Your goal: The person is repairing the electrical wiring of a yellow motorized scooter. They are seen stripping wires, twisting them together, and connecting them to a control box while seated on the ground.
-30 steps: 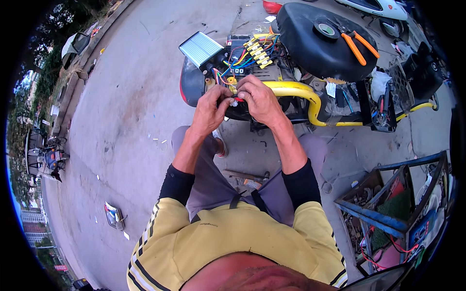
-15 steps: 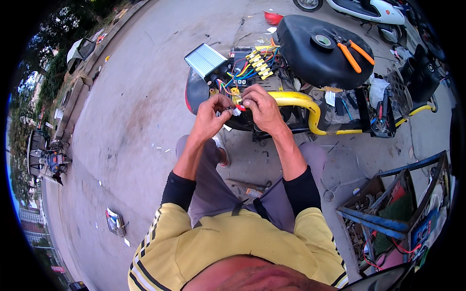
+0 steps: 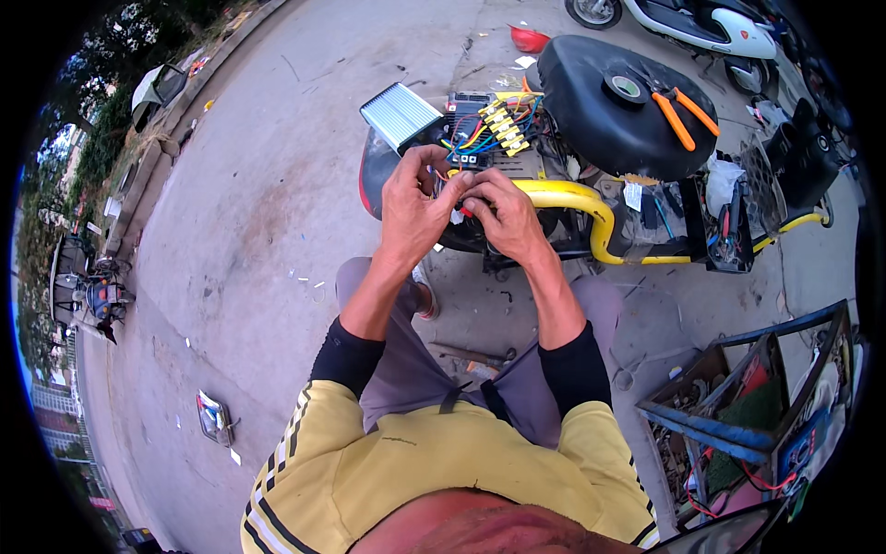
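My left hand (image 3: 411, 208) and my right hand (image 3: 508, 220) meet over the stripped body of a yellow-framed electric scooter. The left thumb and curled fingers close on thin coloured wires (image 3: 441, 175), partly hidden by the hand. My right fingertips pinch a small red-and-white wire connector (image 3: 458, 215), mostly covered by the fingers. Just beyond the left hand lies a silver finned controller box (image 3: 399, 115). Yellow terminal blocks (image 3: 504, 127) with red, blue and yellow wires sit beyond my fingers.
A black seat (image 3: 591, 120) bears a tape roll (image 3: 626, 90) and orange-handled pliers (image 3: 685, 125). The yellow frame tube (image 3: 563, 192) curves right toward a black tray of tools (image 3: 727, 249). A blue metal parts rack (image 3: 711, 427) stands at lower right; a white scooter (image 3: 701, 32) is parked behind.
My left hand has shifted up and turned, its thumb now stretched toward my right fingertips. The white connector end sits lower beneath the fingers. The view has shifted slightly.
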A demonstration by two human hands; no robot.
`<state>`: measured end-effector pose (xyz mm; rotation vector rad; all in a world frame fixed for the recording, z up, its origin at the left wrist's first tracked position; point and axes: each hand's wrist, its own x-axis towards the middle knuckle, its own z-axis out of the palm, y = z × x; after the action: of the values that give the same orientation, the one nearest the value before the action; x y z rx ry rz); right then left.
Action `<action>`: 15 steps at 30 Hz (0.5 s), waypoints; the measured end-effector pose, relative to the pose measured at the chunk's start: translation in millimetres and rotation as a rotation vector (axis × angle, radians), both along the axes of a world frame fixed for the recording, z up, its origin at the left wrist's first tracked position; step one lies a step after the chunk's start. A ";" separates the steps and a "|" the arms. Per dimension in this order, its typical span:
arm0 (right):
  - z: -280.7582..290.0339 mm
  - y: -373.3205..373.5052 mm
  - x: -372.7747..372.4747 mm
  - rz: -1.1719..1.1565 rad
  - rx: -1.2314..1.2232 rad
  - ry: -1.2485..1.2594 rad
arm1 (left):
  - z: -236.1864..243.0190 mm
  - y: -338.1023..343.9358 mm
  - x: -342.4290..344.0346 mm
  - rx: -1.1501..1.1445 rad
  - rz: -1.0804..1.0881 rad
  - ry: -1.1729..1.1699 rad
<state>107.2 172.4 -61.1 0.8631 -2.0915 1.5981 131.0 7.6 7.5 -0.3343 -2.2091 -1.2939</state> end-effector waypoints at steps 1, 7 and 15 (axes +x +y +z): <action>-0.6 0.6 -0.6 -0.008 0.002 0.007 | 5.2 7.1 -0.5 0.004 0.029 -0.011; 0.2 0.0 0.5 0.019 -0.031 0.000 | -11.5 -3.6 -12.3 0.393 -0.110 -0.165; -1.1 0.0 -1.8 0.020 -0.056 0.007 | -1.7 -19.1 -13.2 0.483 -0.073 -0.305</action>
<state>105.4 172.4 -62.3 0.8718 -2.0289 1.6534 117.9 -11.5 5.9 -0.0306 -2.0380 -1.9680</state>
